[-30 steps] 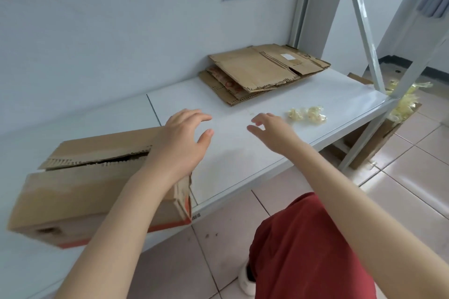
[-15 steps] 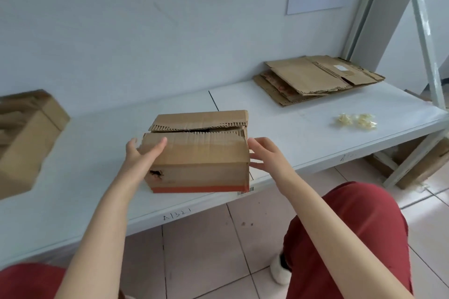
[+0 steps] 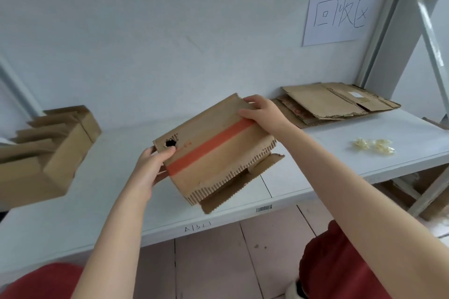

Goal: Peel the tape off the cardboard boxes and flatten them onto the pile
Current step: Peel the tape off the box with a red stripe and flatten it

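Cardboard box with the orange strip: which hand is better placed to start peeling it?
Probably the right hand: its thumb lies at the far end of the orange strip on the cardboard box. The left hand grips the near corner beside the hole, steadying it.

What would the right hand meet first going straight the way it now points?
The cardboard box itself: the right hand grips its far edge. Beyond that, probably only the back wall, though depth is unclear.

Forearms bare down to left hand [image 3: 148, 170] and right hand [image 3: 264, 114]. Red trousers [image 3: 340, 267] over both knees, below the shelf [image 3: 340, 148] front edge. White shoe [image 3: 295, 290] below the shelf, beside right knee.
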